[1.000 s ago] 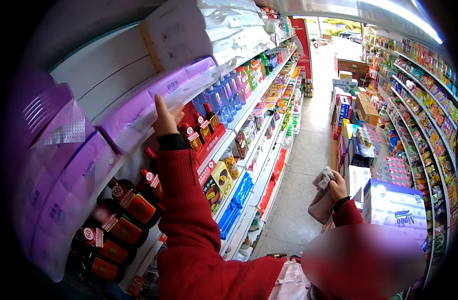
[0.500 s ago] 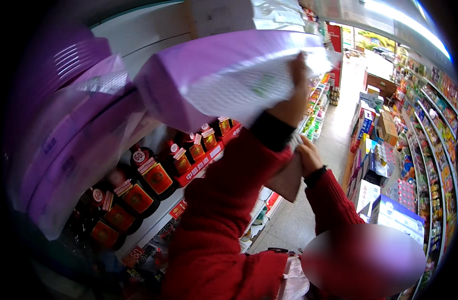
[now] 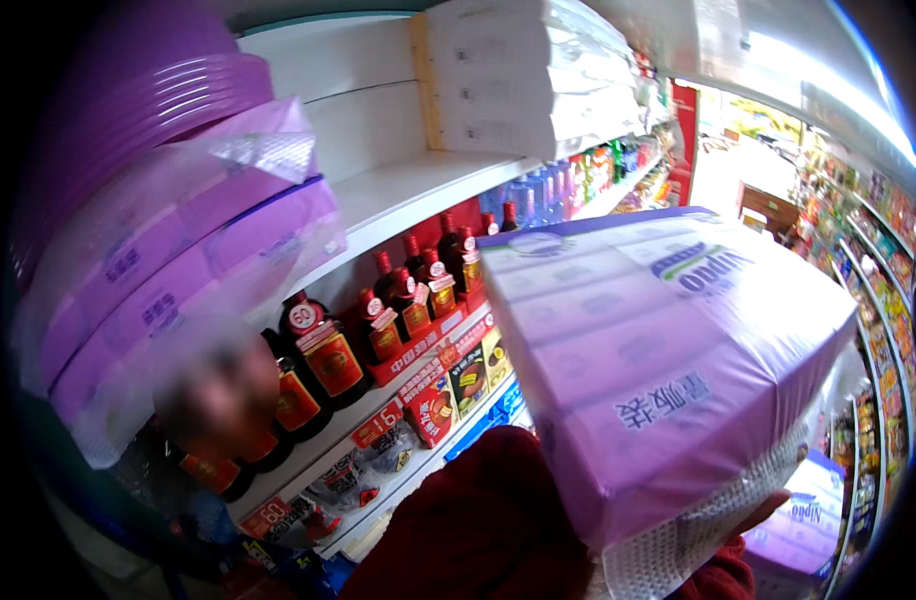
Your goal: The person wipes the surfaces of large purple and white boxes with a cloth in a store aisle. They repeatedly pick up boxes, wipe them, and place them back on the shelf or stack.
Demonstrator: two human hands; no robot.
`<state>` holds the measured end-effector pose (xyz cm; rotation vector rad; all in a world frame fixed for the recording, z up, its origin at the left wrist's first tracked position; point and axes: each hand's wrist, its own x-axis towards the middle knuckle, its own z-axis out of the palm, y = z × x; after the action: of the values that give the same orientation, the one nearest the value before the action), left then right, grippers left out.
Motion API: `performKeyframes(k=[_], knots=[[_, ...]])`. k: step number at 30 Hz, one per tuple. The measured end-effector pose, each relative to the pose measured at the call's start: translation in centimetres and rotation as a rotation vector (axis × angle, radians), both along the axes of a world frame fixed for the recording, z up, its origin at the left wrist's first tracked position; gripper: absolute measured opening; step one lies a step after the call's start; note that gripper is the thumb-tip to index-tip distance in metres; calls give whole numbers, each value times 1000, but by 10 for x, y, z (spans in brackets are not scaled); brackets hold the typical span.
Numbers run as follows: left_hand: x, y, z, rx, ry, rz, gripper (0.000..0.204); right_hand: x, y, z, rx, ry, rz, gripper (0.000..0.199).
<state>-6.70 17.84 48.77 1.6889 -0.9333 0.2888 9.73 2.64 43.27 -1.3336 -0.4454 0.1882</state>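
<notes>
A large purple plastic-wrapped tissue pack (image 3: 668, 370) fills the right of the centre, tilted, with a white embossed side along its lower edge. My right hand (image 3: 761, 512) is at that lower right edge, its fingers against the wrap; most of the hand is behind the pack. My left arm, in a dark red sleeve (image 3: 468, 520), reaches up from the lower edge toward the pack's near side. The pack hides my left hand, so its grip does not show.
Stacked purple packs (image 3: 168, 260) and purple basins (image 3: 178, 95) stand at the left. Dark bottles (image 3: 333, 360) line the shelf below the white upper shelf (image 3: 388, 205). White wrapped packs (image 3: 498, 80) sit at the back. Stocked shelves (image 3: 878, 310) run along the right; another purple pack (image 3: 803, 510) lies low.
The tissue pack has come down and to the right from the upper shelf's height. My raised left arm has lowered with it. The flat brownish thing in my right hand no longer shows.
</notes>
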Motion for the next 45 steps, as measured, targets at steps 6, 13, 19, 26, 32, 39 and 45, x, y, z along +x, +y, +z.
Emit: performKeyframes(k=[6,13,19,26,32,39,45], knots=[[9,-57,-33,-15,184,-265,32,-27,-146,-33,-137,-15,-452,41],[23,-150,10,-38,97,-629,33,-121,-279,-22,-494,-33,-841,40],[53,-236,-2,252,-21,-740,39,-194,-293,-30,-632,88,-661,40],[30,-227,-206,-114,948,-728,43,-331,-267,-32,-398,288,-200,45],[44,-223,-237,-100,981,-643,43,-333,-295,88,-20,-237,-938,52],[45,-213,-222,260,587,-542,42,-152,-198,35,-1184,-759,-626,51],[46,-210,-216,156,282,-437,43,-121,-164,-18,-1554,-1035,-380,46]])
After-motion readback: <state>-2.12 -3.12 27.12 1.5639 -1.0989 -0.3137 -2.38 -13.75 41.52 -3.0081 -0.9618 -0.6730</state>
